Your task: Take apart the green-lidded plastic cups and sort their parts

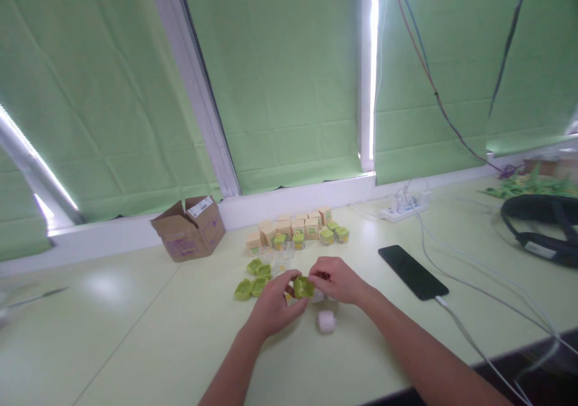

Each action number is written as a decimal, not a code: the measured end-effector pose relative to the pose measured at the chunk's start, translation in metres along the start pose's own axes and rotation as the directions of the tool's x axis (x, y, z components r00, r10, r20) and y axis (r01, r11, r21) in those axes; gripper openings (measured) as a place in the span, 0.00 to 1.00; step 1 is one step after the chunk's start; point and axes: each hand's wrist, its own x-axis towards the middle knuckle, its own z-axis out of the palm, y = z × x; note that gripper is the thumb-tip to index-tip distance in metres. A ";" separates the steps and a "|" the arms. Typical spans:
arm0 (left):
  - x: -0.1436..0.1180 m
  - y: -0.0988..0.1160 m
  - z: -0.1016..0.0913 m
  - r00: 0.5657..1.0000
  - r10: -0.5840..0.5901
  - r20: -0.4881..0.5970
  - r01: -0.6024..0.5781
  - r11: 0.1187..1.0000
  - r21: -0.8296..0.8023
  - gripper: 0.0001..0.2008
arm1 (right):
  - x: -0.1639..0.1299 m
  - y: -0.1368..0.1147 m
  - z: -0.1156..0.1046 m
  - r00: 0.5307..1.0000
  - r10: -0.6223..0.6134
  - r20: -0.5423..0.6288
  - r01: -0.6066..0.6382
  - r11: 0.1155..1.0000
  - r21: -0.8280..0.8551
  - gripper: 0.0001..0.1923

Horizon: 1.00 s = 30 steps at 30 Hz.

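Note:
My left hand (274, 305) and my right hand (337, 279) meet over the pale green table (135, 334), both gripping a small green cap (303, 287) between their fingertips. A small white jar (326, 321) lies on the table just in front of my hands. Several more green caps (253, 278) lie to the left of my left hand. Behind them stand several small tan boxes (289, 225) and several green-capped jars (326, 235).
An open cardboard box (189, 228) sits at the back left by the window sill. A black phone (412, 271) with a white cable lies at the right, a white power strip (403, 210) behind it. A black strap (539, 225) lies far right.

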 end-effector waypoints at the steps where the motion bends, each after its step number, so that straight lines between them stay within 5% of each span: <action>1: 0.000 0.000 0.000 1.000 0.008 0.001 -0.008 1.000 0.004 0.21 | 0.000 -0.001 0.002 1.000 -0.014 0.015 0.014 1.000 0.001 0.06; 13: 0.001 0.004 -0.001 0.997 0.081 0.012 -0.081 0.996 0.029 0.21 | -0.001 0.002 0.011 0.993 -0.018 0.116 0.028 0.996 -0.087 0.05; 30: 0.002 -0.001 0.003 1.000 0.003 0.018 -0.002 0.996 -0.092 0.22 | 0.002 -0.002 0.013 0.991 0.000 0.132 0.005 0.999 -0.040 0.06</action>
